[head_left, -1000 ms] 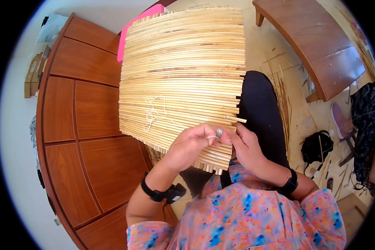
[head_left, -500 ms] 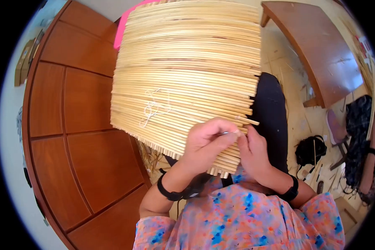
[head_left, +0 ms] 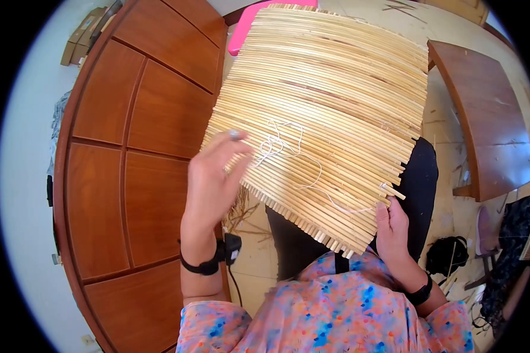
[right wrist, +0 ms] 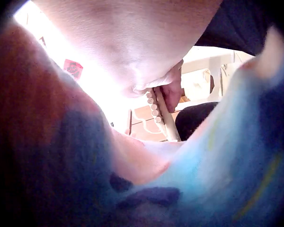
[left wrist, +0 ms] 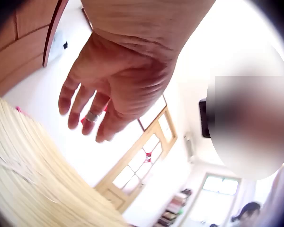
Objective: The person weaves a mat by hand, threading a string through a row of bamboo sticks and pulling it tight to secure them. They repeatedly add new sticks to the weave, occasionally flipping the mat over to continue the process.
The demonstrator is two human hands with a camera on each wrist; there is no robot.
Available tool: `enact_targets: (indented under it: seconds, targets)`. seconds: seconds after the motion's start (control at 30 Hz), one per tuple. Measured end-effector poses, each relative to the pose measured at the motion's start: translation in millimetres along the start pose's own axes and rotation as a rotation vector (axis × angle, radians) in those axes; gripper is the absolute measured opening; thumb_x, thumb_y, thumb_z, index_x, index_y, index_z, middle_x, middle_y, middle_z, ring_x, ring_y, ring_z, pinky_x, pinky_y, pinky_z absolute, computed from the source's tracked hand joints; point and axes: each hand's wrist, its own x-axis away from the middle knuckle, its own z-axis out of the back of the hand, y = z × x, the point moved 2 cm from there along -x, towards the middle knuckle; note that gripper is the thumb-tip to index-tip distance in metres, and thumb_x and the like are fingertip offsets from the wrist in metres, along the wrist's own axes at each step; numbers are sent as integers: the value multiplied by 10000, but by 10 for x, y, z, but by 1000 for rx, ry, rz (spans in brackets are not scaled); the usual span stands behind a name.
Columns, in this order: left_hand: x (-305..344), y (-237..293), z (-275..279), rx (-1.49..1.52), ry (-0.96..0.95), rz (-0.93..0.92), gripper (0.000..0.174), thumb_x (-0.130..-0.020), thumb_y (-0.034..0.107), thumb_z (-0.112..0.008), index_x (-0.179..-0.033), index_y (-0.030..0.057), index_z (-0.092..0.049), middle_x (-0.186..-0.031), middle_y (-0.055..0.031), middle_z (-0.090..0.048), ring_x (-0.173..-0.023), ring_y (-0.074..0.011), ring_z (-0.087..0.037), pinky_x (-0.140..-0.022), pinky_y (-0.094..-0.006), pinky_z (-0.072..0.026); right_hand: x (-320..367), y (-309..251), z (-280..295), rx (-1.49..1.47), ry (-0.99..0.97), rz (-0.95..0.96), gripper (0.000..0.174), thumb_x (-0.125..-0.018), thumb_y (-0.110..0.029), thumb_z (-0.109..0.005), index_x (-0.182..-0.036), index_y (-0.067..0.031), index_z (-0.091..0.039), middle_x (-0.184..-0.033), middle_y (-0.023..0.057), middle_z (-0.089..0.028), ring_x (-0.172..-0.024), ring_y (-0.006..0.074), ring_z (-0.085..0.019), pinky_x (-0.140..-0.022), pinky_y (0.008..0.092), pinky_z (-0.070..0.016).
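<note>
A mat of thin straw-coloured sticks [head_left: 330,88] lies across the person's lap, tilted in the head view. White string [head_left: 272,144] lies in loose loops on it, one strand running to the right-hand edge. There the right hand [head_left: 393,232] pinches the mat's edge, thumb on top; the right wrist view shows its fingers by the stick ends [right wrist: 154,109]. Above the mat's left edge is the raised left hand [head_left: 213,179], blurred in the head view. In the left wrist view the left hand [left wrist: 118,85] has relaxed fingers, a ring on one, and nothing visible held.
A wooden cabinet [head_left: 159,117] stands at the left. Behind the mat is a pink object [head_left: 244,29]. At the right are a wooden bench [head_left: 489,117], a black bag [head_left: 446,254] and another person's leg. Loose sticks and scraps litter the floor.
My left hand has left the right hand and moved to the left, over the mat's other side. The string strand now stretches across the mat. The mat appears farther right and more tilted.
</note>
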Motion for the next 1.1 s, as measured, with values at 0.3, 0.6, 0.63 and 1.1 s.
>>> enact_targets:
  seconds: [0.3, 0.6, 0.63, 1.1]
  targets:
    - [149, -644, -585, -584, -143, -220, 57, -812, 72, -636, -795, 29, -603, -739, -107, -591, -720, -304, -618, -626, -400, -517, 11, 64, 20, -91, -19, -48, 249, -1018, -141, -459, -1134, 67, -534, -927, 143, -665, -813, 150, -602, -749, 305, -499]
    - [1, -634, -447, -767, -367, -296, 48, -778, 83, -623, -790, 51, -590, -749, -121, -615, -688, -307, -640, -586, -411, -520, 15, 169, 8, -161, -23, -90, 270, -1011, -148, -466, -1152, 73, -536, -945, 158, -668, -834, 157, -617, -755, 310, -500]
    - [-25, -626, -360, -821, -427, -263, 39, -771, 79, -620, -792, 58, -594, -762, -127, -625, -692, -313, -645, -591, -419, -521, 14, 176, 4, -173, -19, -89, 274, -1011, -150, -468, -1155, 73, -535, -946, 159, -668, -835, 157, -617, -756, 310, -500]
    - [-287, 90, 881, 65, 451, 38, 69, -920, 19, -622, -975, -8, -652, -786, -60, -644, -683, -85, -604, -627, -205, -482, 48, 229, -23, -520, -55, -311, 303, -1040, -259, -455, -1038, 26, -558, -815, 56, -587, -746, 92, -521, -666, 286, -463]
